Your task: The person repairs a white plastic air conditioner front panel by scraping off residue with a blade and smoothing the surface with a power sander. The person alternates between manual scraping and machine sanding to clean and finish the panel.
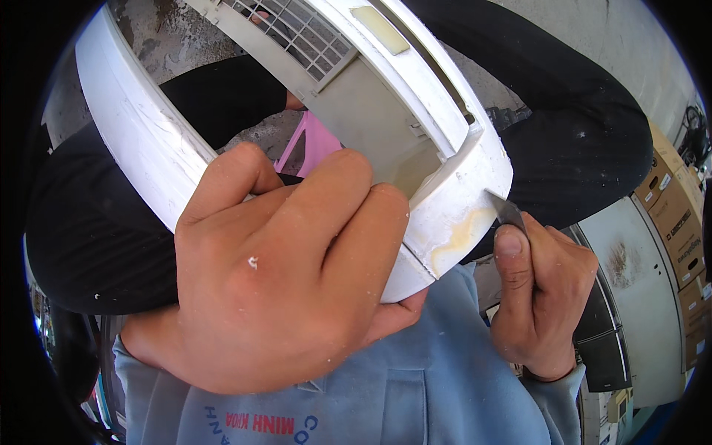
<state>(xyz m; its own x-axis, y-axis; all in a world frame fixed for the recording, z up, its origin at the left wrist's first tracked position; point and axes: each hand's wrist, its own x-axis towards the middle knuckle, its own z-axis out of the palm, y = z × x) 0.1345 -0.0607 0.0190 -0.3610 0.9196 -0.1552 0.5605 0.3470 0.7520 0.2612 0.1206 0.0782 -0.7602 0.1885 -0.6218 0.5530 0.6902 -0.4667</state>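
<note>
A curved white plastic housing [126,111] with a grey grille [326,55] and an inner panel lies across my lap. My left hand [289,282] has its fingers curled over the near end of this housing, gripping it. My right hand [549,289], just right of that end, pinches a thin grey metal blade [508,209]. The blade's tip touches the white surface beside a yellowish patch [469,226]. On the far part of the rim is a pale yellow strip [378,30].
My black-trousered legs [571,148] are bent around the housing. A pink plastic piece [315,144] shows beneath it on the stained concrete floor [512,30]. Cardboard boxes [667,215] and a worn pale panel [634,297] stand at the right, with dark clutter near them.
</note>
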